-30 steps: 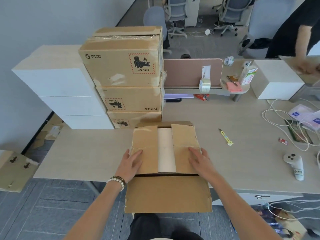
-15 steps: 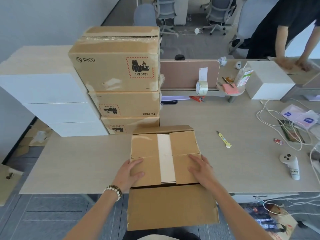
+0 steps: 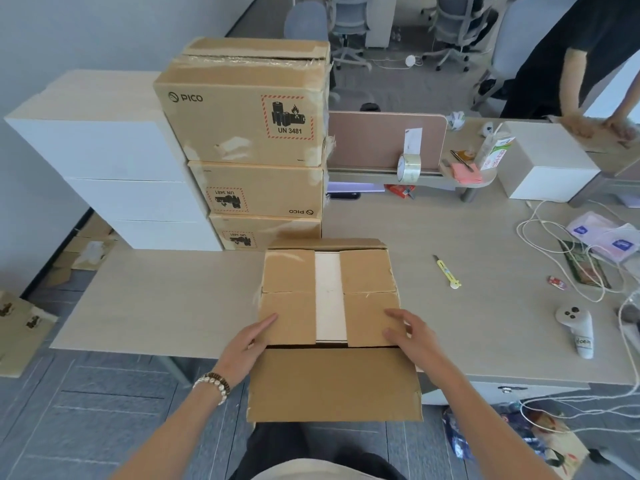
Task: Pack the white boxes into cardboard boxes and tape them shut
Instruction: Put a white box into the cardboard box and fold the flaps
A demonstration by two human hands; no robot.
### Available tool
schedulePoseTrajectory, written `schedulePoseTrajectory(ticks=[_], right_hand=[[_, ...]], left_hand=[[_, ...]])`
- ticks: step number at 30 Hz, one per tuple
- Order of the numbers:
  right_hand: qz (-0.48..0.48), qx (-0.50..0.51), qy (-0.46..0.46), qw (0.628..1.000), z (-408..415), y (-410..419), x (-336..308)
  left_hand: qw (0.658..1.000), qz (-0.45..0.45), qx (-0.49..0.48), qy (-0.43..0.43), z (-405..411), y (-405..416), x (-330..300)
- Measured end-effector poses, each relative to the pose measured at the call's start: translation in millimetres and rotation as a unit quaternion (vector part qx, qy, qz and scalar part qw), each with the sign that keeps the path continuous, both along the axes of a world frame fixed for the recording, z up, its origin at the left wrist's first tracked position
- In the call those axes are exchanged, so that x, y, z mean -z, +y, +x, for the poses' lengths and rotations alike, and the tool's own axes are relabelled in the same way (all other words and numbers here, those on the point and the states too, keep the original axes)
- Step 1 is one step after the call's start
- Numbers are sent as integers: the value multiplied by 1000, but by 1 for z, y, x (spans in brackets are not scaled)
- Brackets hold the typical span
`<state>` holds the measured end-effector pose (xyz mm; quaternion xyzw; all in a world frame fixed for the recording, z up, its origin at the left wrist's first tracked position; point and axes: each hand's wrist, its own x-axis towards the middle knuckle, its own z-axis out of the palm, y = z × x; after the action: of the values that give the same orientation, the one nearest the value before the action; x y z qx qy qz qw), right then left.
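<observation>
A cardboard box [image 3: 291, 282] stands at the near edge of the table [image 3: 166, 299]. Its two side flaps are folded down, and a white box [image 3: 329, 296] shows in the gap between them. The near flap [image 3: 334, 386] hangs open toward me. My left hand [image 3: 247, 344] rests with straight fingers on the left flap's near corner. My right hand [image 3: 412, 336] lies with loosely bent fingers on the right flap's near corner. A roll of clear tape [image 3: 408, 168] stands on the shelf by the divider.
Three taped cardboard boxes [image 3: 242, 116] are stacked behind, with a stack of white boxes [image 3: 100, 150] to their left. A yellow cutter [image 3: 447, 271], cables [image 3: 554, 251] and a controller [image 3: 576, 327] lie on the right. Another white box [image 3: 547, 168] sits far right beside a person [image 3: 571, 57].
Both hands have slid back along the flaps toward the near edge of the box. The side flaps lie flatter than before.
</observation>
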<state>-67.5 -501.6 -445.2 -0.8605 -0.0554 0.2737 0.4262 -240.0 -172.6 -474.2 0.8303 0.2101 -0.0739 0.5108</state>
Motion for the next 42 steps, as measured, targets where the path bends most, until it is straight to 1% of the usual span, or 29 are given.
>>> schedulePoseTrajectory(ticks=[3, 5, 7, 9, 12, 13, 16, 18, 21, 24, 28, 32, 35, 39, 42], right_hand=[[40, 8, 45, 998, -5, -18, 0], [85, 29, 89, 992, -10, -28, -3], [105, 30, 117, 987, -15, -38, -7], [97, 15, 120, 988, -20, -45, -6], [86, -7, 107, 991, -25, -50, -6], [88, -3, 106, 990, -25, -51, -5], [106, 22, 100, 989, -25, -52, -7], [102, 19, 95, 990, -24, -52, -4], [93, 15, 95, 991, -23, -52, -4], [104, 20, 87, 990, -21, -43, -6], [99, 51, 48, 993, -16, -22, -10], [90, 88, 8, 992, -6, -2, -11], [73, 110, 7, 991, 5, 15, -15], [6, 104, -17, 994, 21, 36, -12], [-53, 84, -24, 995, 30, 50, -9]], left_hand=[[996, -77, -36, 17, -19, -1, 0], [994, -101, -46, 23, -27, -2, -2], [993, -111, -33, 34, -34, -3, -6], [994, -96, -1, 44, -39, -4, -10], [997, -17, 58, 57, -44, -7, -14], [996, -9, 62, 57, -45, -9, -15], [999, -19, 18, 47, -44, -11, -18], [999, -25, -13, 45, -42, -12, -22], [998, 30, -48, 31, -36, -18, -30], [994, 34, -100, 20, -25, -15, -29], [988, 9, -153, -13, -2, -18, -38], [983, 18, -180, -25, 25, -17, -41], [984, 41, -174, -26, 42, -15, -38], [987, 95, -131, -1, 66, -14, -31], [989, 90, -110, 34, 80, -17, -25]])
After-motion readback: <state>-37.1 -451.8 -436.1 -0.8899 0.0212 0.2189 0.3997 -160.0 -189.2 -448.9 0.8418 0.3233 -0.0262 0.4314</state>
